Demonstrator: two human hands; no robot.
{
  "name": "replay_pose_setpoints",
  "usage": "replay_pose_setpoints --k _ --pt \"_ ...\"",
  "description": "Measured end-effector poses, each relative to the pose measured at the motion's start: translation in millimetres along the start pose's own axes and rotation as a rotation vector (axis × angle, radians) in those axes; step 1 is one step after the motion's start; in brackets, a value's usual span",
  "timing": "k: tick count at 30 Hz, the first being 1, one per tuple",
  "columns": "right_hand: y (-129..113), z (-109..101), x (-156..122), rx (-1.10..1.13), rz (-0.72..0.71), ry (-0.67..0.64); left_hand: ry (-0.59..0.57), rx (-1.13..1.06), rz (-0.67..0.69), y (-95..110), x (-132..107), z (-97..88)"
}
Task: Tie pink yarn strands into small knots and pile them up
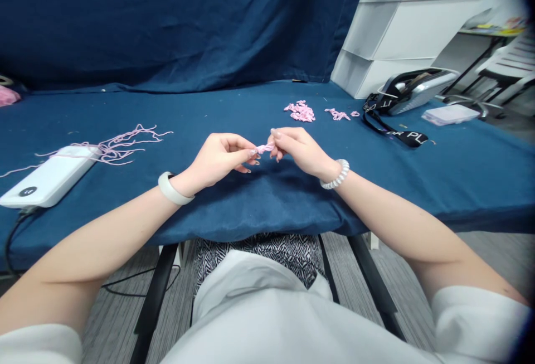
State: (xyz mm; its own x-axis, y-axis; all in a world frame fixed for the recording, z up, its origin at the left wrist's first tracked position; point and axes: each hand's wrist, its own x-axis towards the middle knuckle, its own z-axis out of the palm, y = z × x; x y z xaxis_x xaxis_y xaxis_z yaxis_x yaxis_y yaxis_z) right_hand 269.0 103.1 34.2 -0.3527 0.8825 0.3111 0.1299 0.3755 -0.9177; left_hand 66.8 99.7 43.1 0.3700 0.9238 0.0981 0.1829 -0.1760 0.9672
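A small piece of twisted pink yarn (pixel 264 148) is stretched between my two hands above the front of the table. My left hand (pixel 223 158) pinches its left end between thumb and fingers. At the other end, the thumb and fingertips of my right hand (pixel 298 149) close on it. The fingers partly cover the piece, so its full shape is hidden. Beyond my right hand lies a pile of small pink yarn pieces (pixel 300 111), with a few more yarn bits (pixel 337 114) beside it.
Loose pink yarn strands (pixel 125 144) lie partly over a white power bank (pixel 54 177) at the left, which has a black cable. To the right are an open case (pixel 412 93) with a black lettered strap (pixel 397 132) and a flat clear box (pixel 450 114). White boxes (pixel 376 46) stand behind.
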Motion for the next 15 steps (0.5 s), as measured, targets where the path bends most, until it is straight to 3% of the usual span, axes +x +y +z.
replay_pose_setpoints --k 5,15 --pt "-1.5 2.4 -1.1 -0.123 0.012 -0.047 0.002 0.023 0.013 0.9 -0.9 1.0" --pt "-0.6 -2.9 2.3 0.042 0.004 -0.04 -0.013 -0.112 -0.017 -2.4 1.1 -0.5"
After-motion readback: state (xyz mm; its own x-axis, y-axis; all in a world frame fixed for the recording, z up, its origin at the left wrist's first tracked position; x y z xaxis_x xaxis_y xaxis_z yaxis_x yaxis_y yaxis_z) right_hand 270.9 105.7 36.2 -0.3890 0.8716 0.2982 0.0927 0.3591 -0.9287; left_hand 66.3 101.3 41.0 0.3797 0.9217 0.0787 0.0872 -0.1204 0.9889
